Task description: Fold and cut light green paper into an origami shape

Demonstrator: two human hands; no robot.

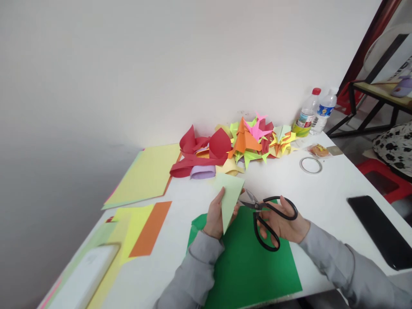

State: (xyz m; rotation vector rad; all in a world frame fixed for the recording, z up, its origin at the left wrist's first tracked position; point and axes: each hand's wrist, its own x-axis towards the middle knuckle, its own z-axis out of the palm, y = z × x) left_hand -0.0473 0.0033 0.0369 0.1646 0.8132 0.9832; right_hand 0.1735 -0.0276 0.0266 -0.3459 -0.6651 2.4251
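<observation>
A folded, pale green paper triangle (231,195) is in my left hand (215,218), thumb on its near face and fingers behind it. Its narrow tip points down toward me. My right hand (285,223) grips a pair of scissors (257,205) with black handles, fingers through the loops. The blades are spread apart and lie close to the right edge of the paper; whether they touch it I cannot tell. Beneath both hands lies a dark green sheet (254,262) on the white table (325,180).
Folded paper shapes (244,141) and red paper loops (206,150) are heaped against the wall. Paper stacks (144,171) and an orange strip (151,227) lie left. Two bottles (309,113), a tape roll (310,165), a wrapped snack (318,150) and a black phone-like slab (381,229) are right.
</observation>
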